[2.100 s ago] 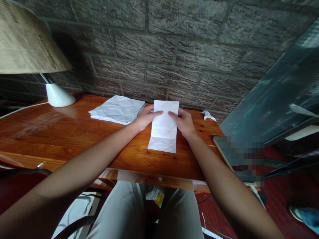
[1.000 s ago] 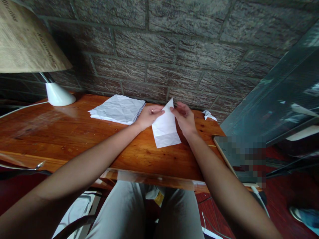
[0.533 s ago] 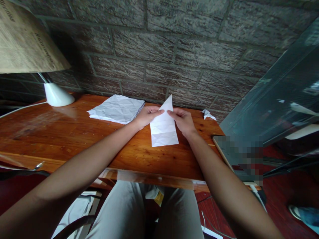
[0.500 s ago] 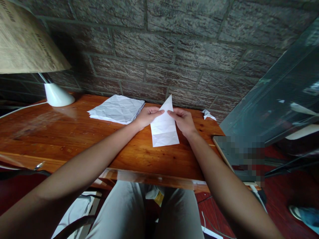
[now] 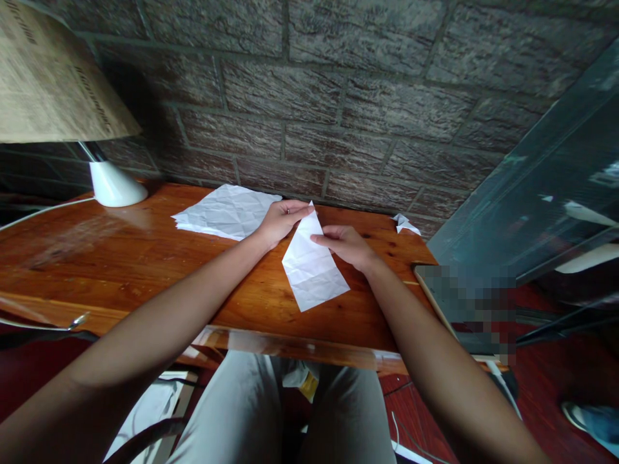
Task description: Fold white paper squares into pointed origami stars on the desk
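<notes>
A folded white sheet of paper (image 5: 314, 267) is held up over the wooden table, its pointed tip toward the wall and its lower edge tilted. My left hand (image 5: 283, 222) pinches it close to the tip, thumb on the front. Lower on the right edge, my right hand (image 5: 348, 245) grips the paper between thumb and fingers. Creases run across its lower part. Just left of my left hand lies a stack of creased white paper (image 5: 225, 211).
A lamp with a white base (image 5: 115, 185) stands at the left of the table (image 5: 145, 258). At the back right sits a small folded paper piece (image 5: 406, 224). A dark flat device (image 5: 440, 296), partly blurred out, lies at the right edge. A brick wall (image 5: 309, 148) rises behind.
The paper has turned, its tip swinging left and down toward me. My left hand has slid up to the tip, and my right hand now grips lower on the right edge.
</notes>
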Action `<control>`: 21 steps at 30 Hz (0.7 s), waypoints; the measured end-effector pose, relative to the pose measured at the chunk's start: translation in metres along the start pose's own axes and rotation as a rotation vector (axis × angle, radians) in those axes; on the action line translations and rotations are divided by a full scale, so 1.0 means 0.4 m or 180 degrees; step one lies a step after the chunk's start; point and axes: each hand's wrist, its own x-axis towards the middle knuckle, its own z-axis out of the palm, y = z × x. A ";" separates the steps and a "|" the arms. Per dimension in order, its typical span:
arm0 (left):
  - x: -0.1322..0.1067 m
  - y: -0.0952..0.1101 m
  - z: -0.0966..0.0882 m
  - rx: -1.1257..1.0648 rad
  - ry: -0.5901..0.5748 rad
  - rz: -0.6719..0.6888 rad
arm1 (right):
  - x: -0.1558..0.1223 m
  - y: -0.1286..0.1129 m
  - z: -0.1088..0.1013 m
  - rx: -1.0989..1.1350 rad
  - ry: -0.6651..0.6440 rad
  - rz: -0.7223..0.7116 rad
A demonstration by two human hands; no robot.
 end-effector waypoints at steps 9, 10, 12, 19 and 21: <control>0.003 -0.019 -0.012 0.0069 -0.0257 -0.0170 | -0.001 -0.004 -0.001 -0.0087 0.0449 -0.0048; 0.005 -0.022 -0.014 0.0116 -0.0257 -0.0167 | 0.002 -0.004 -0.005 -0.0092 0.0603 -0.0083; 0.009 -0.026 -0.015 0.0261 -0.0126 -0.0039 | 0.011 -0.005 -0.016 -0.0146 0.0995 -0.0256; 0.003 -0.018 0.017 -0.0029 -0.0672 0.0278 | 0.010 -0.031 0.008 -0.0591 0.1734 -0.1258; -0.009 -0.009 0.031 -0.0301 -0.0949 0.0067 | -0.001 -0.047 0.035 -0.0349 0.0952 -0.1315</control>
